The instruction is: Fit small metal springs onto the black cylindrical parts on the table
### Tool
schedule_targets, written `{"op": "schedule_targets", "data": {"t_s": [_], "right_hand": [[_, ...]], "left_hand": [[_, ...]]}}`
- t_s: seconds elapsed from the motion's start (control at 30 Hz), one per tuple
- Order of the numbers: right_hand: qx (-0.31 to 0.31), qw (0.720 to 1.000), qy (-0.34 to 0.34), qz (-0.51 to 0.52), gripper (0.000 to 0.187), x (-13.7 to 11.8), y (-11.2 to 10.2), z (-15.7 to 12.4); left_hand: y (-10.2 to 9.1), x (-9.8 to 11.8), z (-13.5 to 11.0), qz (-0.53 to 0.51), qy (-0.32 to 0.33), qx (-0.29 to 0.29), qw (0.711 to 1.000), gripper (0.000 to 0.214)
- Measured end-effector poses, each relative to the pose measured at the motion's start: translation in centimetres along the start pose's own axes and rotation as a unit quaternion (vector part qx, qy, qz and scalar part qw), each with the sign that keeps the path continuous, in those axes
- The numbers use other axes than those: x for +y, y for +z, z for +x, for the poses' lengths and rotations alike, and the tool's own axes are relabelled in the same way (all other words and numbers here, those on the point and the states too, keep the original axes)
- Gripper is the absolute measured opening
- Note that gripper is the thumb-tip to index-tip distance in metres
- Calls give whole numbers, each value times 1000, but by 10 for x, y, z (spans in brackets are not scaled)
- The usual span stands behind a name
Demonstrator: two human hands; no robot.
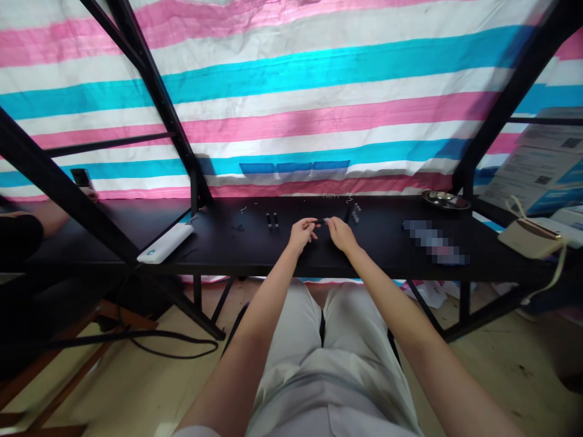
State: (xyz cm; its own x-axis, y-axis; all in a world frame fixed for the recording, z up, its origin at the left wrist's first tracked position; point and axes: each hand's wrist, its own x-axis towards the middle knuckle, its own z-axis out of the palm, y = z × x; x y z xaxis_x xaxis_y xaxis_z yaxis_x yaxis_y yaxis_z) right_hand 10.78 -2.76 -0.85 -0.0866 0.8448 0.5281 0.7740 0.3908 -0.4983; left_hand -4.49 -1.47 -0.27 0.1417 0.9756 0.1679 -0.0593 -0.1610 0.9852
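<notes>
My left hand (301, 234) and my right hand (340, 233) meet above the black table (246, 252), fingers pinched. Between them is a small dark tube-like piece (320, 221) with a pale end. The left fingers grip its dark part, while the right fingertips close on the pale end. Its exact kind is too small to make out. To the left, two short black tubes (272, 220) with light ends stand side by side. Just beyond my right hand lies a little cluster of clear pieces (356, 212).
A white power-bank-like box (166, 243) lies at left, and a metal dish (445, 200) sits back right. Nearer are a blurred packet (435, 243) and a beige bag (531, 237). Black frame posts (150, 91) slant up both sides. Another person's arm (59, 218) rests far left.
</notes>
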Motion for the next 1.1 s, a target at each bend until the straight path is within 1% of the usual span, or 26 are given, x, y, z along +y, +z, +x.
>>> {"op": "schedule_targets", "data": {"t_s": [0.17,0.47,0.6,0.73,1.1], "right_hand": [[24,999,6,28,38,-3,-4,-2],[8,999,10,38,35,0,-2,-1],[26,999,-10,45,36,2,1,0],[53,997,-34,51,37,3,4,0],[62,996,-34,53,36,0,1,-1]], "left_hand": [[0,-1,0,10,2,-2,1000,22],[1,-2,-1,20,13,-8,1000,21],[1,-2,-1,25,11,-5,1000,21],[1,-3,1,29,13,15,999,22],[2,-3,1,28,28,10,999,16]]}}
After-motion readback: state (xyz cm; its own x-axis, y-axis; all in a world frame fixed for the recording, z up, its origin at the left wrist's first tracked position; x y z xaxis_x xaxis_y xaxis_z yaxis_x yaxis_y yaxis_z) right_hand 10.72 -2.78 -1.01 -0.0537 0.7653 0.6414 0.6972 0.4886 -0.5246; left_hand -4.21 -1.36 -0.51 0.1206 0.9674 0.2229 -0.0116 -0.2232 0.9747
